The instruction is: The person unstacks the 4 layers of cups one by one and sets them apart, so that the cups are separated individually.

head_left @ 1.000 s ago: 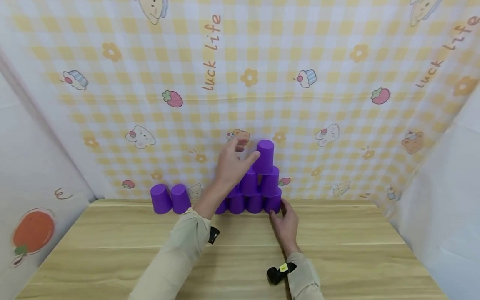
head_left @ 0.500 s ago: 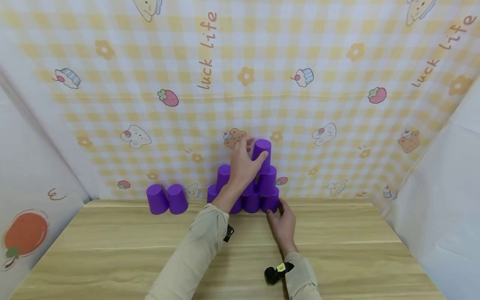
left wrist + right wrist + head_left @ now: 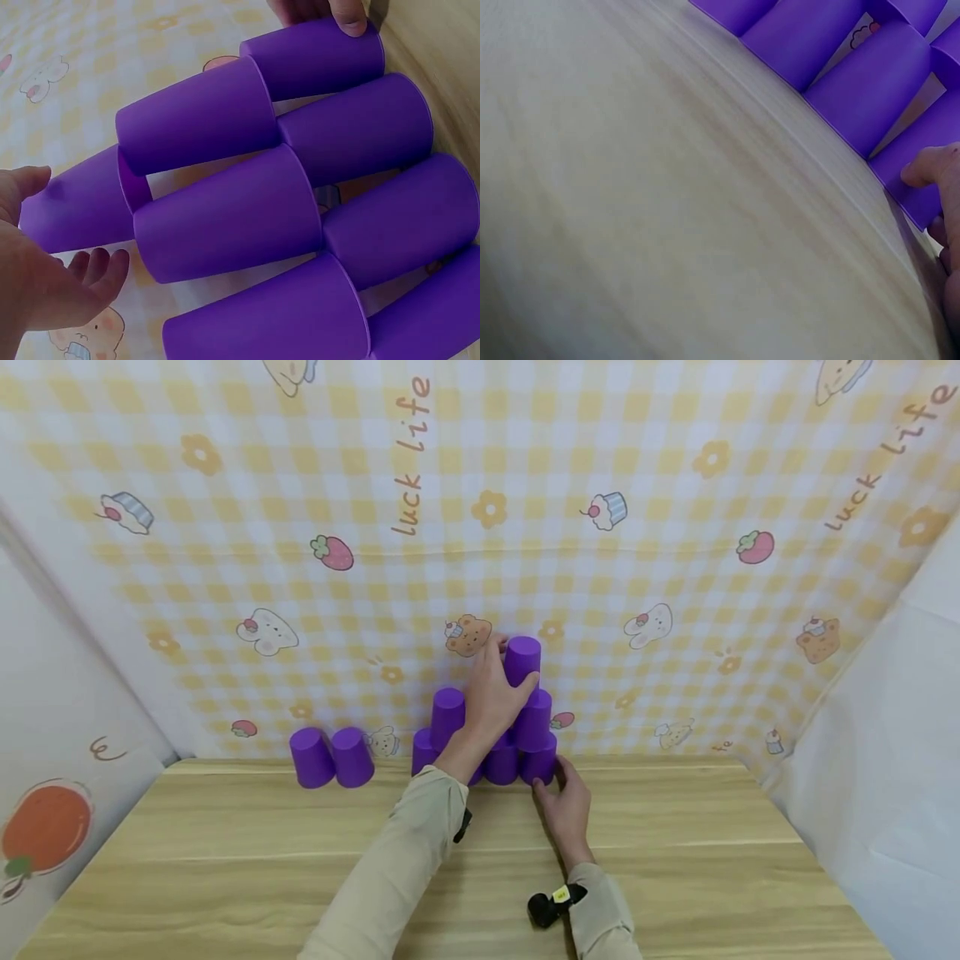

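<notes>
Upside-down purple cups stand in a stepped stack against the back wall: several in the bottom row, three in the row above, one on top at the right. My left hand [image 3: 497, 693] is round the top cup [image 3: 523, 660], its thumb on the front and its fingers behind. In the left wrist view the top cup [image 3: 82, 206] straddles two cups of the middle row [image 3: 225, 214]. With thumb and fingers, my right hand [image 3: 568, 810] holds the rightmost bottom cup [image 3: 537, 760] near its rim. My left forearm hides part of the stack.
Two more upside-down purple cups [image 3: 313, 760] stand side by side to the left of the stack. The wood-grain table [image 3: 690, 860] reaches back to a yellow checked cloth wall [image 3: 675, 585]. White side walls [image 3: 885, 735] flank the table.
My left hand has moved right and closed in round the top cup, uncovering the stack's left end. My right hand keeps its hold on the bottom cup. The head view has shifted slightly.
</notes>
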Available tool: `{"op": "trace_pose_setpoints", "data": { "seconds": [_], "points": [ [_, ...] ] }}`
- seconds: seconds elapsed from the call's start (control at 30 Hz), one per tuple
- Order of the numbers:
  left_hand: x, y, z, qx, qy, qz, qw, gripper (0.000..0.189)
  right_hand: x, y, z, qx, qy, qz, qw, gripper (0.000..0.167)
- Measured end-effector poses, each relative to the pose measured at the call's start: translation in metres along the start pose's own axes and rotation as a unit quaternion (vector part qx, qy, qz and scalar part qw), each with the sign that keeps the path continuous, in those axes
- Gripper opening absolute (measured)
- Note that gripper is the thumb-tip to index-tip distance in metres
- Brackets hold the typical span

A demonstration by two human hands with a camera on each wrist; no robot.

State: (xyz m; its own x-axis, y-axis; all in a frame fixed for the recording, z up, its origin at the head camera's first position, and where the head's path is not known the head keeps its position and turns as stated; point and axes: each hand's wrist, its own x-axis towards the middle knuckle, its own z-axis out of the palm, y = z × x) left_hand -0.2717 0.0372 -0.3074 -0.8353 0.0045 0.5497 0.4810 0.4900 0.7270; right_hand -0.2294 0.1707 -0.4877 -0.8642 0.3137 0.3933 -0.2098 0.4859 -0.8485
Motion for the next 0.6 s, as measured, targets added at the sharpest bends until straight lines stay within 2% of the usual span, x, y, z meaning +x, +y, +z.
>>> {"op": "trace_pose_setpoints", "data": {
  "seconds": [0.27,0.43,0.6],
  "points": [
    [-0.001,-0.001,0.002,0.007,-0.019,0.013,0.9997,0.052,-0.001,0.004,0.000,-0.007,0.001,-0.002,1.0000,0.048],
    [-0.002,0.003,-0.008,-0.021,-0.030,0.038,0.9986,0.054,0.000,0.003,0.001,0.000,0.002,-0.006,1.0000,0.048],
    [0.002,0.010,-0.019,-0.026,-0.014,0.072,0.9970,0.057,0.000,0.003,0.000,-0.005,0.003,-0.006,1.0000,0.048]
  ]
}}
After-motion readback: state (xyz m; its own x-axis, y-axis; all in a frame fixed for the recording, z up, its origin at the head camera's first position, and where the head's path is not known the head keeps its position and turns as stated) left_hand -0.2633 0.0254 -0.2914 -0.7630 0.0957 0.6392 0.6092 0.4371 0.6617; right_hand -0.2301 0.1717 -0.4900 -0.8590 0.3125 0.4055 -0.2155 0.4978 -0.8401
